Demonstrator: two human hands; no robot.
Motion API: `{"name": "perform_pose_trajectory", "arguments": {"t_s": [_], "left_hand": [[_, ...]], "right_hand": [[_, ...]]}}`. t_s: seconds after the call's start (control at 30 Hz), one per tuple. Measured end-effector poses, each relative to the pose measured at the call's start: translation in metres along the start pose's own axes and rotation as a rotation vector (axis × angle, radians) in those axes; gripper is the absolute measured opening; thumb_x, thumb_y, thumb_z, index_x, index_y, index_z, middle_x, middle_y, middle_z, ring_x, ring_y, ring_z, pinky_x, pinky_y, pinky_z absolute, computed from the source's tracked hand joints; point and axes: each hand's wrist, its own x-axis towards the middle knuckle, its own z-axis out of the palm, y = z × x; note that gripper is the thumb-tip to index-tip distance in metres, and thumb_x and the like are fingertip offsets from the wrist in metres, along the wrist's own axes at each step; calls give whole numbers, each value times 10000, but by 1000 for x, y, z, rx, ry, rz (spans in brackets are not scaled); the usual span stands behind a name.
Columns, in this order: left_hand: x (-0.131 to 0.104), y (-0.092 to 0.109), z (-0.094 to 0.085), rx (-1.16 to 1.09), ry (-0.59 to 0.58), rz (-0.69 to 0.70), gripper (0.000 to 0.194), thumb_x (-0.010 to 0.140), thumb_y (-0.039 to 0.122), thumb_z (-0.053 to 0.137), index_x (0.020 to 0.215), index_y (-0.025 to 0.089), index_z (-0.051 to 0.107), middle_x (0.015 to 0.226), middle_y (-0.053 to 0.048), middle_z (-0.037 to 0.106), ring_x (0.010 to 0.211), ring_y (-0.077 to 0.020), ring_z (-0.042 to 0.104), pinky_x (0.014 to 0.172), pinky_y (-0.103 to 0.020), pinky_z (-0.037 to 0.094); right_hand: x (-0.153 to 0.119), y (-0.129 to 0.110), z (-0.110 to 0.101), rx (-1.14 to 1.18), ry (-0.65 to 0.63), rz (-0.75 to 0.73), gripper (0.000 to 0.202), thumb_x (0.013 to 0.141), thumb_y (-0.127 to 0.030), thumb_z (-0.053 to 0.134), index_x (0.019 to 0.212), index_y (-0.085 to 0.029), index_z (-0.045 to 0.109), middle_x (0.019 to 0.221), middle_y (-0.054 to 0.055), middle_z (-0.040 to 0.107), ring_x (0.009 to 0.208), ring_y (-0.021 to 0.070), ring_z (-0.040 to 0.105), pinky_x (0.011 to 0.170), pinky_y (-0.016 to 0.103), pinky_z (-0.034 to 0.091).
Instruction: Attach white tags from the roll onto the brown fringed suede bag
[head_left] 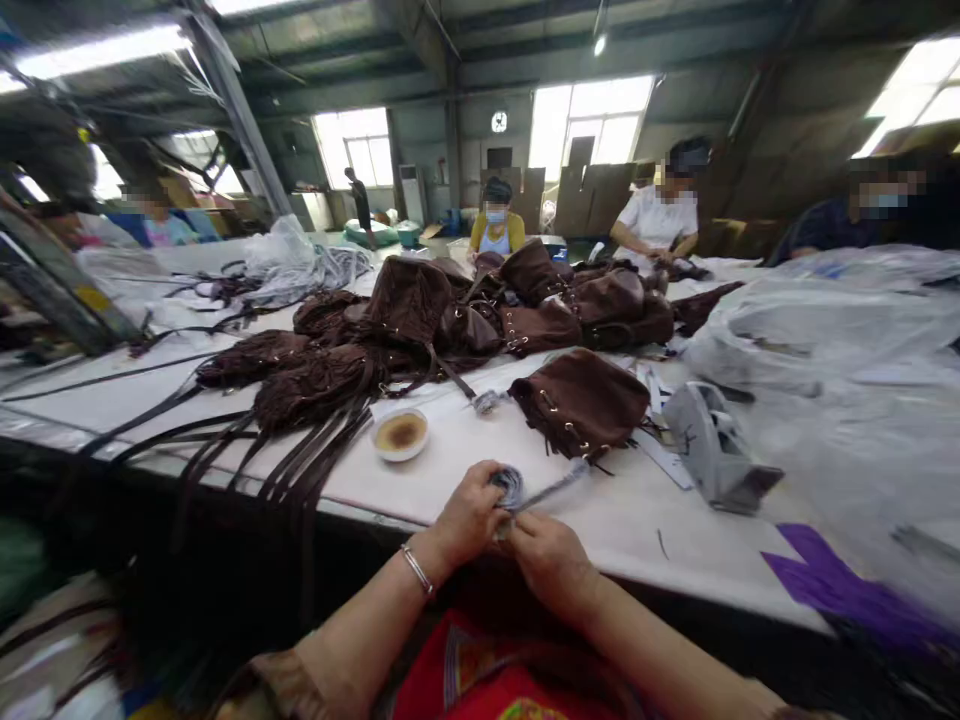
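My left hand is closed around a coiled strap that looks wrapped in pale grey film. From the coil a wrapped length runs right to a dark brown bag with gold eyelets and fringe, which lies on the white table. Just below the coil, my right hand has its fingers pinched together close to my left fingertips. What lies between those fingers is hidden. A shallow white dish with a yellowish-brown content stands left of the bag.
Many brown bags are heaped across the table, their straps hanging over the front edge. To the right are a grey tape-dispenser-like holder, clear plastic and purple material. Several people sit beyond the heap.
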Motion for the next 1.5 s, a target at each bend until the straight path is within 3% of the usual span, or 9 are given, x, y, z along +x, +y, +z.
{"name": "perform_pose_trajectory", "arguments": {"t_s": [0.17, 0.47, 0.6, 0.77, 0.9, 1.0, 1.17, 1.37, 1.5], "left_hand": [[0, 0, -1, -51, 18, 3, 111, 798, 70, 637, 874, 149, 645, 1308, -152, 522, 1255, -283, 486, 1095, -484, 439], [11, 3, -5, -80, 13, -21, 86, 818, 88, 587, 854, 137, 647, 1229, -157, 559, 1212, -273, 500, 1084, -473, 427], [21, 5, -16, -248, 53, -209, 98, 808, 116, 596, 832, 148, 686, 1162, -125, 587, 1132, -236, 552, 1042, -408, 443], [29, 7, -24, -655, 35, -550, 193, 805, 310, 647, 710, 149, 696, 1049, -88, 649, 902, -193, 601, 877, -344, 482], [33, 9, -22, -1189, -39, -758, 379, 725, 462, 751, 845, 104, 713, 803, -62, 654, 681, -143, 560, 735, -328, 497], [35, 12, -23, -1325, -38, -830, 456, 635, 464, 838, 829, 70, 715, 750, -71, 657, 676, -150, 574, 747, -344, 503], [36, 19, -25, -1370, -36, -861, 454, 619, 463, 857, 791, 69, 710, 711, -69, 655, 667, -154, 582, 759, -370, 514], [32, 23, -18, -1292, -25, -783, 423, 657, 468, 829, 792, 82, 720, 711, -55, 645, 664, -140, 564, 720, -322, 495], [31, 28, -15, -1066, 50, -683, 318, 729, 430, 761, 824, 128, 739, 987, -92, 682, 752, -156, 596, 734, -310, 500]], "right_hand": [[-5, 2, -13, 73, -85, 88, 170, 929, -133, 476, 875, -188, 628, 836, 50, 625, 757, 185, 550, 674, 297, 363], [4, -2, -17, 168, -86, 283, 68, 890, -185, 568, 892, -208, 632, 858, 34, 651, 798, 189, 593, 703, 284, 397], [7, 3, -14, 246, 5, 286, 218, 943, -198, 497, 810, -207, 670, 762, 29, 620, 725, 162, 591, 679, 269, 410], [3, 3, -22, 439, 127, 321, 235, 962, -232, 469, 990, -206, 701, 871, 54, 703, 805, 178, 645, 763, 294, 466], [4, 2, -29, 756, 87, 580, 196, 881, -281, 566, 985, -191, 705, 897, 61, 736, 772, 190, 682, 724, 304, 515], [9, 3, -31, 1087, 18, 802, 302, 856, -419, 578, 969, -158, 678, 771, 56, 722, 633, 174, 668, 600, 283, 524], [22, 9, -29, 1102, 151, 924, 326, 766, -473, 651, 872, -178, 560, 651, 10, 683, 498, 150, 624, 450, 233, 454], [28, 7, -27, 1138, 104, 1006, 310, 728, -478, 618, 721, -170, 582, 508, -29, 590, 356, 100, 511, 353, 196, 340], [27, 4, -26, 1170, 178, 1084, 367, 704, -524, 667, 682, -169, 576, 468, -44, 545, 330, 76, 442, 336, 186, 281]]}}
